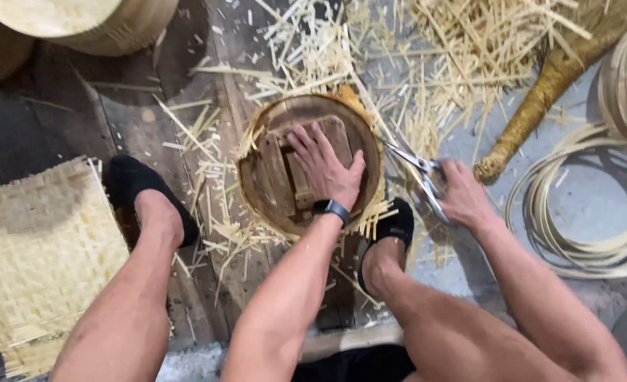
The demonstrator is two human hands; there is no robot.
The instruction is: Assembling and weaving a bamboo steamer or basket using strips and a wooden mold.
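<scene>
My left hand (325, 168) presses flat on a round wooden block (285, 180) that lies over a woven bamboo piece, whose cut strip ends stick out around its edge. My right hand (463, 196) grips metal scissors (416, 172) whose blades point at the right rim of the round block. A dark watch (333, 208) sits on my left wrist. My feet in black shoes rest on either side of the block.
A woven bamboo mat (38, 262) lies at the left. Cut bamboo strips (426, 49) litter the floor at the top. Coiled bamboo rings (582, 205) and a straw broom (540, 99) are at the right. Round bamboo lids (80, 25) stand at top left.
</scene>
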